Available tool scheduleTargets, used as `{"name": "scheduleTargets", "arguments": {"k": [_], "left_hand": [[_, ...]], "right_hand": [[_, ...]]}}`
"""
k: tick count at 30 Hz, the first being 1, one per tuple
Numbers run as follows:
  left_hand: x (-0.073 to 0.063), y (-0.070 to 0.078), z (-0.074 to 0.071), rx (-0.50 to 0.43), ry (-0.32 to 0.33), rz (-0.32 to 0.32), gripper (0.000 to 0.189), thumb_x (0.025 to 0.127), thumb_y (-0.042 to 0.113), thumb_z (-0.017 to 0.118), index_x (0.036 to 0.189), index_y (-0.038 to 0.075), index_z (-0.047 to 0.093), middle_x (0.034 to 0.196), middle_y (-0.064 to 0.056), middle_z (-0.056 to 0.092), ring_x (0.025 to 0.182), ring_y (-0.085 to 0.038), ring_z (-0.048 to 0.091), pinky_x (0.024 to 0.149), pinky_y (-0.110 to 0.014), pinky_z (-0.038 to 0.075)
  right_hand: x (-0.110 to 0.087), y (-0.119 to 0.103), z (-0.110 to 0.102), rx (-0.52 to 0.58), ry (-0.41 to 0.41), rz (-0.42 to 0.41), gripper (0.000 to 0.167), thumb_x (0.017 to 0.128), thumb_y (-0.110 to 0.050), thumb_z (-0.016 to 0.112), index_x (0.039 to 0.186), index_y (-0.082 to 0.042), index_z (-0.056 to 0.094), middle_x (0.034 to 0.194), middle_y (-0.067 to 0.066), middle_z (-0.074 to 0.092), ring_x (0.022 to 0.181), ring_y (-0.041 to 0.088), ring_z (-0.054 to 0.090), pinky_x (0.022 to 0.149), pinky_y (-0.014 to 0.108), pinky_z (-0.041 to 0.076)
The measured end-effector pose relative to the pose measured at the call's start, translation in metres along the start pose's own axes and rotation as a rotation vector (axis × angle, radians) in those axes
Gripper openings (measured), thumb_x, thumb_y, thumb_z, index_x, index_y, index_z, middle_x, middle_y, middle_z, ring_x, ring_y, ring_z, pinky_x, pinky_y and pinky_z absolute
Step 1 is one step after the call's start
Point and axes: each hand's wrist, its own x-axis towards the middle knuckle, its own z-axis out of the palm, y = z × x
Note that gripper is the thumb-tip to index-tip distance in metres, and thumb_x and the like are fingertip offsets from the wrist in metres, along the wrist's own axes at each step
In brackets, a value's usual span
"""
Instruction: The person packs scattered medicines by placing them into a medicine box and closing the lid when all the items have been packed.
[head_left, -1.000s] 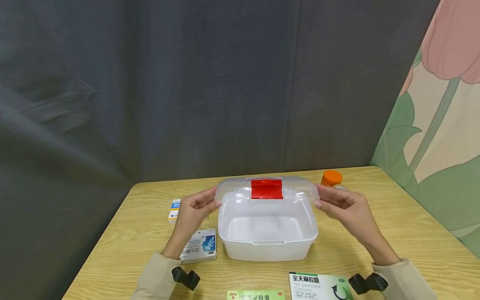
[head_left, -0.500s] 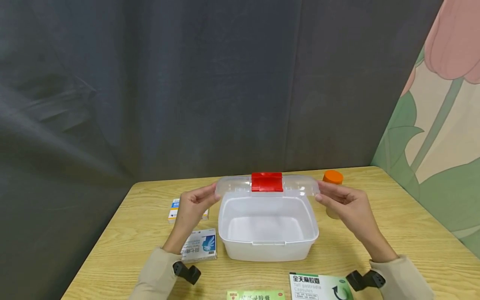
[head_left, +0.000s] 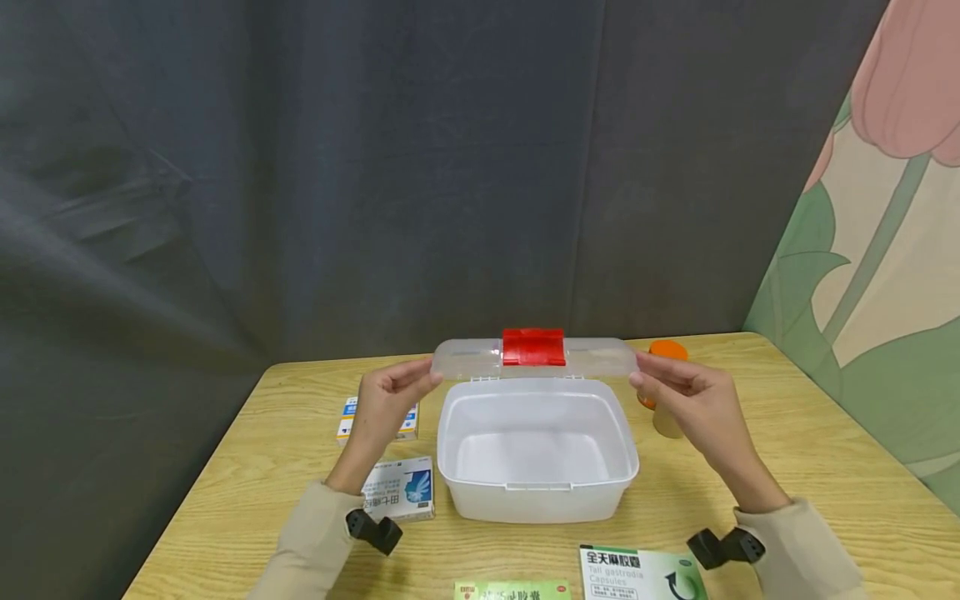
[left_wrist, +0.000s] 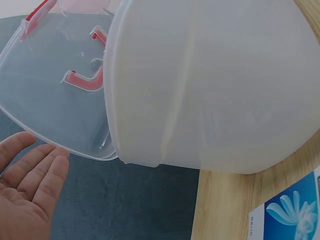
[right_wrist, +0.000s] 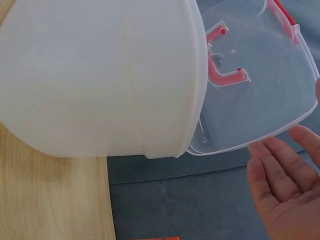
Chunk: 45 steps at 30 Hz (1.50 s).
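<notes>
A white plastic storage box (head_left: 536,502) stands with its hollow inside showing in the head view. Its clear lid (head_left: 468,358), with a red latch (head_left: 533,347), is raised on the hinge at the back rim. My left hand (head_left: 384,410) pinches the lid's left edge between thumb and fingers. At the right edge, my right hand (head_left: 692,408) does the same. The left wrist view shows fingertips (left_wrist: 61,156) right at the lid's rim and a red handle (left_wrist: 87,82) on the lid. Fingertips (right_wrist: 257,149) meet the opposite rim in the right wrist view.
Left of the box lie a white-and-blue medicine box (head_left: 408,487) and a smaller medicine box (head_left: 347,421), partly behind my left hand. A green medicine box (head_left: 513,591) and a white capsule box (head_left: 626,575) lie in front. An orange-capped bottle (head_left: 669,350) stands behind my right hand.
Both hands have swung the lid up and back, so its latch sits higher and the hinges at the back rim show. The white box has barely moved.
</notes>
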Motion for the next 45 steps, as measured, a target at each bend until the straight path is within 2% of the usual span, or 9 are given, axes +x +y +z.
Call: {"name": "scheduleTargets", "arguments": {"k": [12, 19, 23, 28, 37, 41, 45], "left_hand": [[0.002, 0.002, -0.001, 0.027, -0.002, -0.001, 0.032, 0.088, 0.019, 0.073, 0.115, 0.000, 0.070, 0.109, -0.012, 0.070, 0.101, -0.023, 0.067, 0.086, -0.029, 0.054], [0.003, 0.001, -0.001, 0.065, 0.000, 0.008, 0.035, 0.088, 0.021, 0.073, 0.117, 0.002, 0.070, 0.119, -0.008, 0.065, 0.116, -0.020, 0.055, 0.096, -0.035, 0.048], [0.005, 0.001, -0.001, 0.084, 0.020, 0.003, 0.034, 0.088, 0.023, 0.074, 0.116, 0.004, 0.071, 0.111, -0.008, 0.060, 0.110, -0.019, 0.052, 0.093, -0.038, 0.046], [0.007, 0.002, 0.001, 0.081, 0.031, -0.005, 0.034, 0.088, 0.025, 0.074, 0.116, 0.006, 0.071, 0.106, -0.007, 0.061, 0.105, -0.018, 0.053, 0.090, -0.036, 0.046], [0.011, 0.004, 0.003, 0.070, 0.042, -0.005, 0.032, 0.089, 0.026, 0.072, 0.114, 0.006, 0.072, 0.085, -0.005, 0.056, 0.080, -0.018, 0.053, 0.071, -0.025, 0.047], [0.013, 0.003, 0.003, 0.067, 0.040, 0.004, 0.031, 0.090, 0.026, 0.072, 0.113, 0.006, 0.073, 0.082, -0.005, 0.055, 0.077, -0.017, 0.051, 0.067, -0.024, 0.046], [0.014, 0.004, 0.002, 0.080, 0.032, -0.011, 0.033, 0.089, 0.030, 0.072, 0.114, 0.007, 0.073, 0.083, -0.005, 0.056, 0.078, -0.018, 0.050, 0.067, -0.024, 0.047]], "right_hand": [[0.006, -0.002, -0.001, -0.009, -0.006, -0.005, 0.035, 0.090, -0.012, 0.071, 0.119, 0.007, 0.065, 0.107, -0.008, 0.070, 0.091, 0.007, 0.068, 0.076, 0.018, 0.054], [0.007, -0.004, -0.003, -0.071, -0.019, 0.048, 0.036, 0.091, -0.018, 0.071, 0.121, 0.002, 0.067, 0.108, -0.009, 0.069, 0.091, 0.003, 0.066, 0.076, 0.016, 0.052], [0.009, -0.005, -0.003, -0.098, -0.019, 0.070, 0.037, 0.090, -0.022, 0.072, 0.121, -0.001, 0.068, 0.108, -0.010, 0.069, 0.094, 0.003, 0.064, 0.076, 0.015, 0.051], [0.012, -0.005, -0.003, -0.099, -0.006, 0.076, 0.037, 0.090, -0.023, 0.072, 0.120, -0.001, 0.068, 0.108, -0.011, 0.068, 0.094, 0.005, 0.063, 0.075, 0.015, 0.051], [0.017, -0.003, -0.001, -0.091, 0.012, 0.048, 0.035, 0.091, -0.021, 0.071, 0.118, 0.000, 0.069, 0.105, -0.011, 0.067, 0.092, 0.009, 0.062, 0.071, 0.016, 0.050], [0.019, -0.002, 0.000, -0.107, 0.014, 0.046, 0.034, 0.091, -0.023, 0.070, 0.118, -0.002, 0.070, 0.105, -0.007, 0.066, 0.089, 0.013, 0.060, 0.068, 0.018, 0.051], [0.021, -0.002, 0.000, -0.129, 0.016, 0.049, 0.034, 0.092, -0.025, 0.070, 0.117, -0.003, 0.070, 0.105, -0.006, 0.066, 0.089, 0.013, 0.059, 0.072, 0.016, 0.050]]}}
